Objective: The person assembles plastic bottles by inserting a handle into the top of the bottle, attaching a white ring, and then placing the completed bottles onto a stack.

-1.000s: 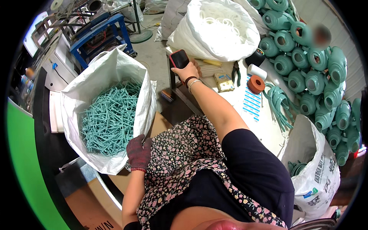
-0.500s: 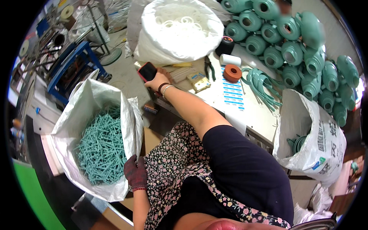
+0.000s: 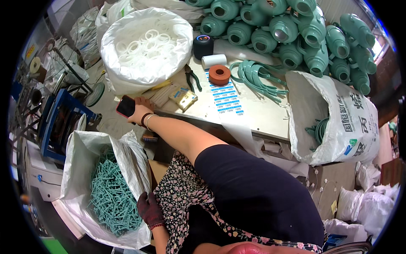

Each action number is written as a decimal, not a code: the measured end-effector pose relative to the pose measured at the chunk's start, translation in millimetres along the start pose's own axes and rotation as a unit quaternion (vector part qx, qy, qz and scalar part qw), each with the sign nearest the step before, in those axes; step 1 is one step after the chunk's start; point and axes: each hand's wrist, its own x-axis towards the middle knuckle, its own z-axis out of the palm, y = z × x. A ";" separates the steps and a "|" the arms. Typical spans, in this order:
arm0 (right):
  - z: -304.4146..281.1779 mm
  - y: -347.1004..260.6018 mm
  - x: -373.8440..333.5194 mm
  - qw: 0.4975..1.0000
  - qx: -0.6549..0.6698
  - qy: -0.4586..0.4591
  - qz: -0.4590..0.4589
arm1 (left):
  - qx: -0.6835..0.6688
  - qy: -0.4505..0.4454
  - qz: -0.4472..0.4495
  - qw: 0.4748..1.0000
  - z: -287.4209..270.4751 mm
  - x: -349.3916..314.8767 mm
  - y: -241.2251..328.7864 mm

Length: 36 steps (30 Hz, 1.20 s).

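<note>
My bare right hand (image 3: 142, 108), with a dark bracelet and a pale bangle on the wrist, reaches across to the table's left end. It grips a black smartphone (image 3: 126, 106) with a reddish edge. My left hand (image 3: 150, 211) wears a dark glove. Its fingers and thumb close on the rim of a white woven sack (image 3: 76, 169), though part of that grip is hidden. Inside the sack lies a heap of thin green plastic sticks (image 3: 113, 192). Beside my right hand are some pale wooden strips (image 3: 158, 96) and a yellowish packet (image 3: 183, 98).
On the white table (image 3: 270, 120) are pliers (image 3: 193, 78), a brown tape roll (image 3: 219, 75), a label sheet (image 3: 226, 99), green straps (image 3: 253, 80) and a black speaker (image 3: 203, 46). A large bag of white rings (image 3: 148, 76) stands behind. Green bottle-like parts (image 3: 283, 29) pile up right; a printed sack (image 3: 359, 122) stands nearby.
The view has shifted, so the table's things now appear farther left and higher, and the stick sack lower. My right hand keeps the phone; my left stays at the sack's rim.
</note>
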 end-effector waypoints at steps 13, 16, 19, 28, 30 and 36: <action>-25.7 40.9 -77.7 0.970 0.143 0.039 -0.195 | 0.004 -0.008 0.042 0.999 11.1 12.1 3.0; -44.7 67.2 -103.0 0.956 0.125 -0.108 -0.241 | 0.004 -0.042 0.100 0.994 9.3 17.3 -2.4; -75.9 84.8 -139.1 0.943 0.079 -0.270 -0.181 | 0.039 -0.064 0.152 0.986 8.5 22.8 -9.7; -111.8 110.6 -212.5 0.931 -0.122 -0.201 -0.281 | 0.114 -0.135 0.040 0.983 -6.7 2.4 -0.6; -118.1 118.1 -215.4 0.943 -0.098 -0.140 -0.284 | 0.056 -0.171 0.031 0.983 -9.0 1.9 -5.6; -141.8 108.2 -210.6 0.937 -0.140 -0.255 -0.191 | -0.127 -0.144 0.059 0.980 1.5 18.7 -38.5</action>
